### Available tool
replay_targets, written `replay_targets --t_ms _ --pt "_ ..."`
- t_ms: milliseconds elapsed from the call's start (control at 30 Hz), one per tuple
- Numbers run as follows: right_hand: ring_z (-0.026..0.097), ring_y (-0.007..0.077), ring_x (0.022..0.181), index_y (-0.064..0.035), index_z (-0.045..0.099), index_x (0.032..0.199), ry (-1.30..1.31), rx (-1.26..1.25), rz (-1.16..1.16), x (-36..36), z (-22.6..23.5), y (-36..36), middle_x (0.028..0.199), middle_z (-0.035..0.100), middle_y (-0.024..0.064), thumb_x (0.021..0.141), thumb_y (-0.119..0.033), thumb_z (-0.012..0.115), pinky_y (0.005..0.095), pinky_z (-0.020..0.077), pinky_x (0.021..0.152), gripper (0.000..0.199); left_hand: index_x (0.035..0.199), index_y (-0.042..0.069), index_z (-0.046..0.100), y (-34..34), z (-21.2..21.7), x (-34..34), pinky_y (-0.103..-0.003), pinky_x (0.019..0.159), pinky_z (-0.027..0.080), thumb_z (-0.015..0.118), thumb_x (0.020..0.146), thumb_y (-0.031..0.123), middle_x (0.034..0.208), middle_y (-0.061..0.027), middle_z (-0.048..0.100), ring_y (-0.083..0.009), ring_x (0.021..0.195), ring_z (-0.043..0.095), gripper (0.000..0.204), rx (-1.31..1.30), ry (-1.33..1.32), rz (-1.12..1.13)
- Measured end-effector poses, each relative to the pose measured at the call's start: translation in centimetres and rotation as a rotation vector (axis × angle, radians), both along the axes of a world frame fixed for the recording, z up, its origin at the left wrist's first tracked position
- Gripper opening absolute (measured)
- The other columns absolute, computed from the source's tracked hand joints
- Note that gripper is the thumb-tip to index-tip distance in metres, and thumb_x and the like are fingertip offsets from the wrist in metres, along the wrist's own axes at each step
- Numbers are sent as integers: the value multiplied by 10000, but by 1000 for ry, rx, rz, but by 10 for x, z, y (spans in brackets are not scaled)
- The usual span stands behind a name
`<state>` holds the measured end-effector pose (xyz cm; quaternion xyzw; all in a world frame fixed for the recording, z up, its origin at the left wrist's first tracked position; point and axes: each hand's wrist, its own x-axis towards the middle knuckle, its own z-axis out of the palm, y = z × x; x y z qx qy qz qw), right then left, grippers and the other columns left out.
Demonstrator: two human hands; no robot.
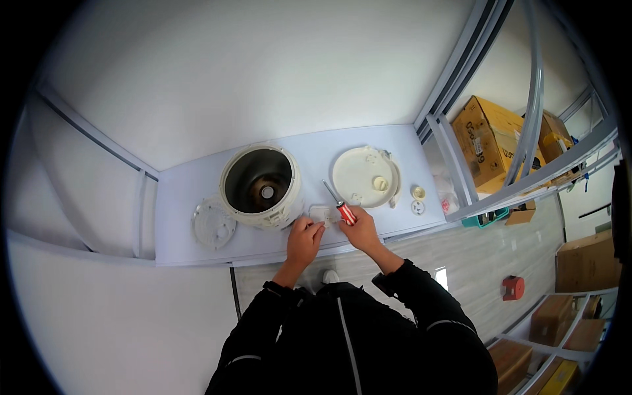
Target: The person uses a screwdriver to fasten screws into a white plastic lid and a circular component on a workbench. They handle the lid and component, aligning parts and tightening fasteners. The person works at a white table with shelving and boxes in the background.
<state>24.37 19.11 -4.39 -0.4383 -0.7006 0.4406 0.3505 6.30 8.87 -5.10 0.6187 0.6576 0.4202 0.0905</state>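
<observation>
- Steadying a small white plastic part (320,214) on the pale work table (197,184), the left hand (304,240) is pressing down on it with its fingers curled together over the part's near edge; whether it is pinching or only pressing, I cannot tell.
- The right hand (361,230) is closing around a red-handled screwdriver (338,204), its fist clamped on the handle, with the metal shaft pointing up and away from the hand toward the far side of the table.
- The step in hand is looking like work on a fastener of that small part, though the shaft is angling away from it rather than down into it; by my reading the next move is calling for tipping the tip down onto the part while the left hand is keeping it from sliding.
- The small part is lying between the two hands, touching the left fingertips and just beside the right knuckles.
- The open cream rice cooker body (261,185) is standing just beyond the left hand, almost touching the part.
- A round white base plate (212,225) is lying to the left of the left hand, near the cooker.
- The round cream lid (365,176) is lying just beyond the right hand, and two small round fittings (418,199) are sitting to that hand's right.
</observation>
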Motion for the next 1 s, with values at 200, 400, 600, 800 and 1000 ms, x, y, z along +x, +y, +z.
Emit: replay_targets --t_ms 200,400,600,800,1000 --pt "698 266 799 -16 710 1060 17 -26 -16 10 7 8 915 720 147 845 -92 798 372 552 755 245 1096 37 783 -3 -13 4 -416 833 524 747 936 106 990 -121 649 -327 940 638 178 10 -9 30" --pt "688 220 768 -21 713 1034 45 -30 -29 17 2 9 870 717 127 854 -97 802 350 547 737 214 1023 74 782 -2 -8 14 -403 819 531 770 899 113 953 -76 735 -309 928 665 130 54 53 -54" --pt "690 167 796 -18 726 1032 84 -68 -25 25 13 8 906 742 95 867 -78 806 323 555 754 193 999 151 800 19 -6 29 -404 851 483 801 859 164 956 -3 783 -245 976 668 140 60 243 -113" --pt "663 128 768 -18 729 1031 74 -101 -40 37 24 4 860 733 65 884 -99 808 304 544 731 186 1014 182 812 27 -20 32 -411 907 427 814 833 178 980 9 798 -222 1022 660 182 -37 301 -97" --pt "622 117 720 -18 722 1044 59 -121 -34 46 38 -5 807 703 47 892 -137 808 300 523 696 211 1121 147 783 24 -7 37 -415 936 433 804 838 165 1056 -2 772 -225 1069 655 285 -68 278 -99"
